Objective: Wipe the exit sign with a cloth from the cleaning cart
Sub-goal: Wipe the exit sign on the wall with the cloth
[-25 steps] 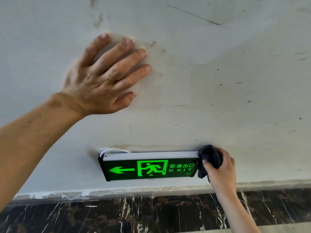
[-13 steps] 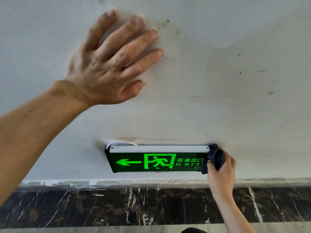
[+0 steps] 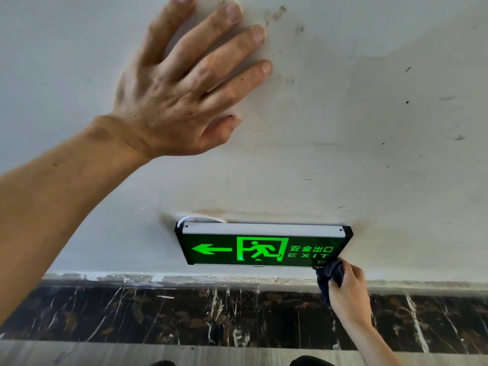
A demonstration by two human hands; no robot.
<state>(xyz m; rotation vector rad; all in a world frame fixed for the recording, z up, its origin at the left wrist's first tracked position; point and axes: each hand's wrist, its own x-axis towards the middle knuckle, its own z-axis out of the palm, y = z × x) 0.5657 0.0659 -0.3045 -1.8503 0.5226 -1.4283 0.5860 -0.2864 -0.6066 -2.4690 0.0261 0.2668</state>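
Touching exit sign corner, dark cloth bunched in right hand grip.

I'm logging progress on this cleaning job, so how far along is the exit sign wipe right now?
Done: the cloth is fetched and bunched in the right hand. In hand: it presses the lower right corner of the exit sign, while the left hand braces flat on the wall. Left: the lit face with arrow and running figure, and the top rail; whether any was already wiped cannot be told.
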